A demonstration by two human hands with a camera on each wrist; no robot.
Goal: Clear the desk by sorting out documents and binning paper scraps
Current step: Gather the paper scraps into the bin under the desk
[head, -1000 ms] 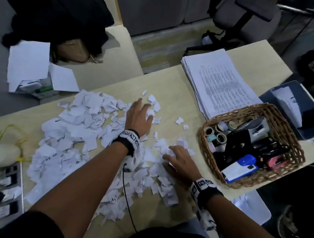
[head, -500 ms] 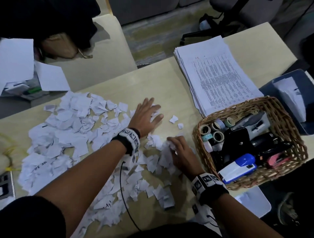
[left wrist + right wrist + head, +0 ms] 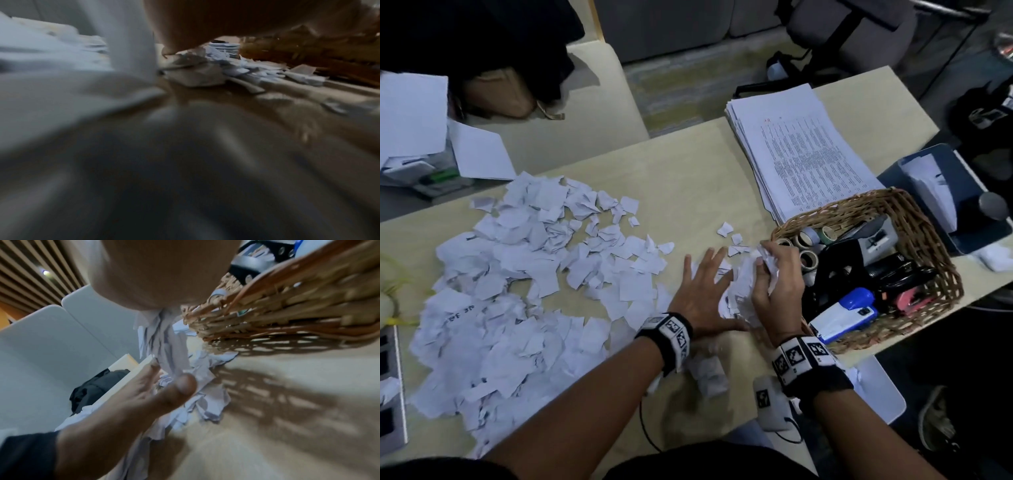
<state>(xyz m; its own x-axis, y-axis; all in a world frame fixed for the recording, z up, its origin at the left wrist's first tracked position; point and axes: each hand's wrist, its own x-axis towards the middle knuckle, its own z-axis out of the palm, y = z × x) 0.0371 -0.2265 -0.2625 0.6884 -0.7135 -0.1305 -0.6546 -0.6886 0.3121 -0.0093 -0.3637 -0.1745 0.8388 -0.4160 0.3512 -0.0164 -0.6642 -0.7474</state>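
Torn white paper scraps [image 3: 510,291] cover the left half of the wooden desk [image 3: 688,178]. My left hand [image 3: 702,281] lies flat with fingers spread and presses a gathered bunch of scraps [image 3: 741,291] against my right hand. My right hand [image 3: 777,277] curls round that bunch from the right, beside the basket. In the right wrist view the bunch of scraps [image 3: 164,340] hangs from my right palm, and the left hand [image 3: 144,394] leans on it from the other side. A stack of printed documents [image 3: 801,150] lies at the far right of the desk.
A wicker basket [image 3: 935,240] holding tape rolls, a stapler and a hole punch stands just right of my hands. Beyond it sits a blue bin [image 3: 893,174] with paper inside. Loose sheets and a dark bag rest on the neighbouring desk at the back left.
Both hands have swept scraps to the right towards the basket. My right hand went from lying flat on the scraps to gripping a gathered bunch, and my left hand now presses against it.
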